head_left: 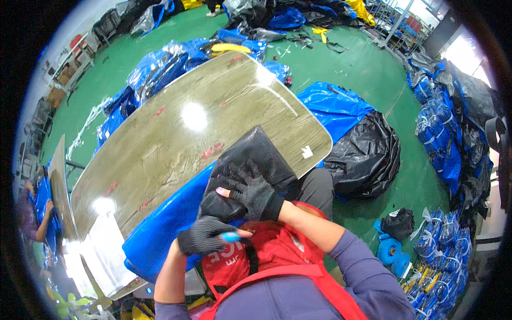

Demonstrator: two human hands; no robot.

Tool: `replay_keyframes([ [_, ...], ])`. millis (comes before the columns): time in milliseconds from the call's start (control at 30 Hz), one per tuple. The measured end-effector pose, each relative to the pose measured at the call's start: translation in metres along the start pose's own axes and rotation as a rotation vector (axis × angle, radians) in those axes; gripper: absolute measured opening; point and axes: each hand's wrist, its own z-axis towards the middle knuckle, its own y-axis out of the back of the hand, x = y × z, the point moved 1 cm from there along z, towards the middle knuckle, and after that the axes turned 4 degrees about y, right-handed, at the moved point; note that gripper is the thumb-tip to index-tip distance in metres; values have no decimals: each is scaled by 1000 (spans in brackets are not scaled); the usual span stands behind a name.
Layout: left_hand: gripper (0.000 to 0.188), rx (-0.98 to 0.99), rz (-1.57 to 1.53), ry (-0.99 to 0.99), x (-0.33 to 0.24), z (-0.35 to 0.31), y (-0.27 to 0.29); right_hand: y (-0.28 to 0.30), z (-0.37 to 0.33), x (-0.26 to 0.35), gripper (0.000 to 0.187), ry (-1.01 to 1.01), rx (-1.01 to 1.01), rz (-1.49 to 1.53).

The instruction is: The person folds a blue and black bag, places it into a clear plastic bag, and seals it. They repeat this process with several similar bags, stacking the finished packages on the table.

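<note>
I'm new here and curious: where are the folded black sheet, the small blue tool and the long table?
Folded black sheet (256, 154): head view, its upper flat face.
Small blue tool (230, 237): head view, its blue body.
Long table (176, 133): head view, bare top.

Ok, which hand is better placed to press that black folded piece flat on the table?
The right hand: it lies spread on the black folded piece at the table edge. The left hand sits below it, pinching a small blue thing.

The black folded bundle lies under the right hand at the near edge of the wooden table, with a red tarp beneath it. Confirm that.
Wrong colour: in the head view, the tarp beneath the black folded bundle is blue, not red. The right hand does press on the bundle at the wooden table's near edge.
</note>
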Motion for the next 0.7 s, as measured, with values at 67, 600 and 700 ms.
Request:
replay_keyframes([
  [67,46,-638,103,37,7,-26,5,0,-6,1,63,-15,131,76],
  [600,92,-813,882,1719,121,-258,-52,-80,43,37,84,-285,318,-256],
  [700,73,-1296,-621,819,131,-285,-113,-101,52,58,65,-163,307,-113],
])
